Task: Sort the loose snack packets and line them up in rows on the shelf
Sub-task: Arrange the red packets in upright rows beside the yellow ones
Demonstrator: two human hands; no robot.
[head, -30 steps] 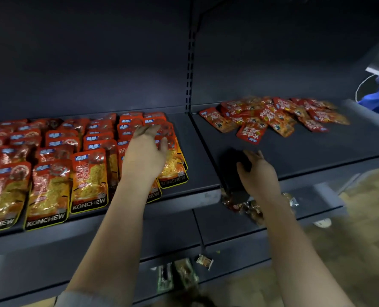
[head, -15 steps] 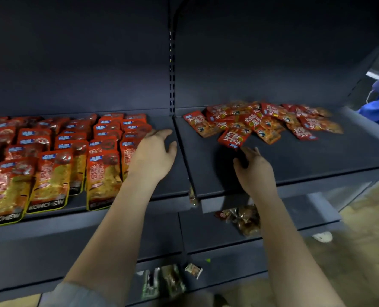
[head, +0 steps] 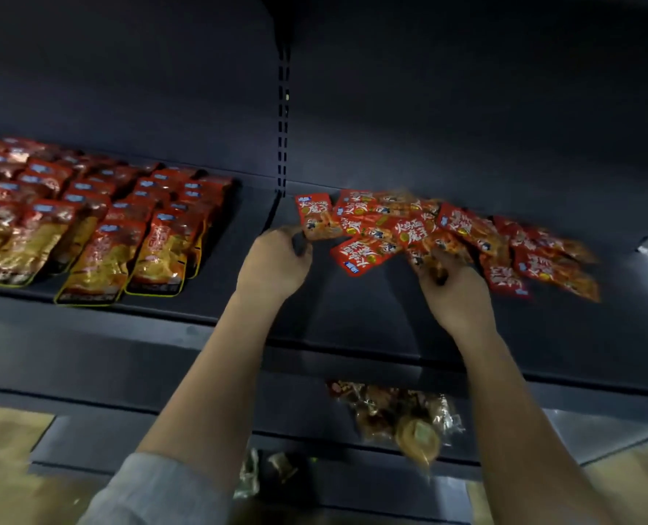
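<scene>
both hands now at loose packets [head: 428, 229], left hand [head: 273, 259] pinching one, right hand [head: 455, 289] gripping another

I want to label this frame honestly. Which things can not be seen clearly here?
- Right hand, head view: motion blur hides whether it grips a packet.
- Loose packets: overlapping, far right ones smeared; count unclear.
- Packet rows: cut by left edge.
- Clear bag below: contents blurred.

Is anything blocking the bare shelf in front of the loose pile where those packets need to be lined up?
Nothing visible. The left hand pinches the leftmost packet; the right hand is at the loose pile. The shelf in front lies bare between the hands.
</scene>
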